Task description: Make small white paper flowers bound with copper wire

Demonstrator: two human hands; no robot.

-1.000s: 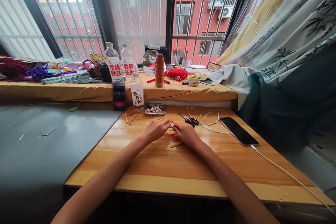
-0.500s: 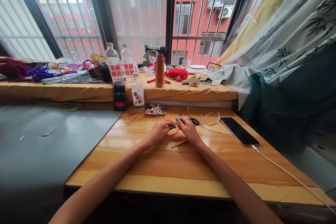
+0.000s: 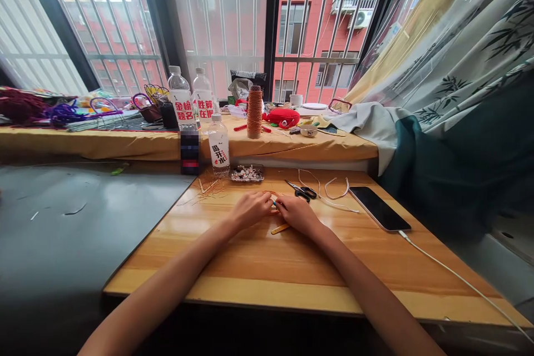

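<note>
Over the middle of the wooden table [image 3: 233, 272], my left hand [image 3: 253, 208] and my right hand [image 3: 297, 212] meet with bent fingers. Both are closed on a loop of thin orange cord [image 3: 273, 212], most of which their fingers cover. A small pale piece shows between the fingertips, too small to name. Just under my right hand lies a flat yellow stick [image 3: 279, 228], partly hidden by it. Black-handled scissors [image 3: 306, 193] rest beyond my right hand, blades pointing away to the left.
White cord pieces [image 3: 337, 189] and a phone [image 3: 380, 209] with a charging cable lie on the right. A tray of small pieces [image 3: 247, 173], a water bottle [image 3: 219, 147] and orange thread scraps [image 3: 208, 186] sit at the back. A cone of brown thread [image 3: 254, 114] stands on the ledge.
My right hand has turned over and moved slightly left and down, its back now upward. More of the scissors shows. The cord loop is now more covered by my hands.
</note>
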